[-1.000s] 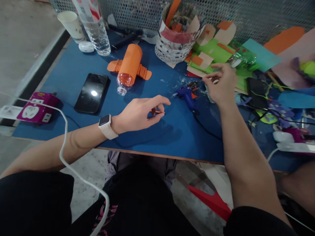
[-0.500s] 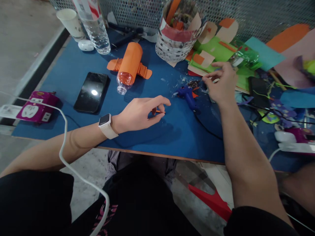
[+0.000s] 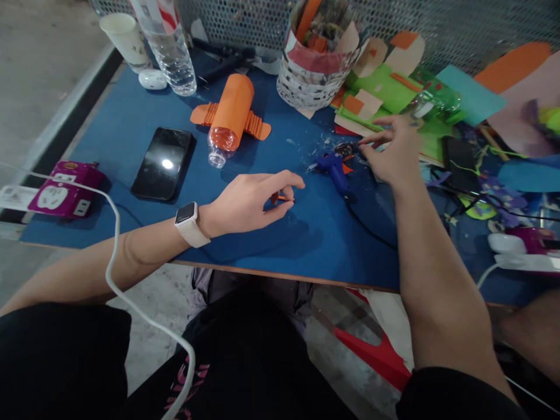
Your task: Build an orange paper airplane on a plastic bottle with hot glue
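Observation:
My left hand (image 3: 258, 201), with a watch on its wrist, hovers over the blue table (image 3: 280, 251). Its curled fingers close on a small orange piece (image 3: 284, 198), mostly hidden by them. My right hand (image 3: 394, 151) is behind and to the right of a blue glue gun (image 3: 335, 172), thumb and index finger close together near the gun's rear. What they pinch is too small to make out. The glue gun lies on its side with orange at its trigger. A clear plastic bottle wrapped in orange paper (image 3: 234, 108), with pleated orange arms, lies beyond my left hand.
Left are a phone (image 3: 163, 164), a purple power adapter (image 3: 67, 189), a water bottle (image 3: 170, 58) and a paper cup (image 3: 125, 41). A woven basket (image 3: 306, 76) stands at the back. Colored paper (image 3: 385, 87) and scraps crowd the right. A white cable (image 3: 144, 315) crosses my left arm.
My right hand's fingers have shifted slightly, the index and thumb staying near the glue gun's rear. My left hand has hardly moved.

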The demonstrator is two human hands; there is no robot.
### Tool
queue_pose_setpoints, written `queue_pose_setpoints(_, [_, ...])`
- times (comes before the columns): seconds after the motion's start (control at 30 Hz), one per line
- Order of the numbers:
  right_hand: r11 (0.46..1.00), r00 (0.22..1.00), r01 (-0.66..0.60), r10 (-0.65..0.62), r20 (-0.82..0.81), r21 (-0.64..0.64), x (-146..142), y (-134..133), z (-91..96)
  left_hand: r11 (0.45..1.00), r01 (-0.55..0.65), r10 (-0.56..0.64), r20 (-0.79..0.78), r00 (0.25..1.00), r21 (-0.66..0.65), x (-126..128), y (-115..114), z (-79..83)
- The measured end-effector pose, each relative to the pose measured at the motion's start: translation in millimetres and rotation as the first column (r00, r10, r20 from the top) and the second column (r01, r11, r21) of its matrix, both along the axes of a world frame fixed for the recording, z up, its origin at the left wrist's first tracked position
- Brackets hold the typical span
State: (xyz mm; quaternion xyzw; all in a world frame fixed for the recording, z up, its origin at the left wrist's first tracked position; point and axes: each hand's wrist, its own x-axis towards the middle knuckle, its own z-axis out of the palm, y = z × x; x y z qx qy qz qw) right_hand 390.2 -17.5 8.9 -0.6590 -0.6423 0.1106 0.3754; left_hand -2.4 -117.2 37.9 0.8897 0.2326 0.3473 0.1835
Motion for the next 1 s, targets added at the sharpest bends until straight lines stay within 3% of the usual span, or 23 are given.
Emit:
queue_pose_setpoints(0.47, [1.0,0.999,0.021,-0.021,0.03,-0.006,1,5,-4.6,1.0,0.003,-0.002,0.003,1.0,-0.007,0,1,-1.3])
queue_pose_setpoints(0.73, [0.996,0.998,0.06,-0.061,0.012,0.062,6,7,-5.4,1.0,-0.002,0.002,-0.016,1.0,-0.01,0,0,-0.4])
queue_pose_setpoints(1.0, [0.999,0.998,0.048,-0.049,0.044,0.02,9,8,-5.1,1.0,0.004,-0.004,-0.005,1.0,0.008,0,0,-1.6])
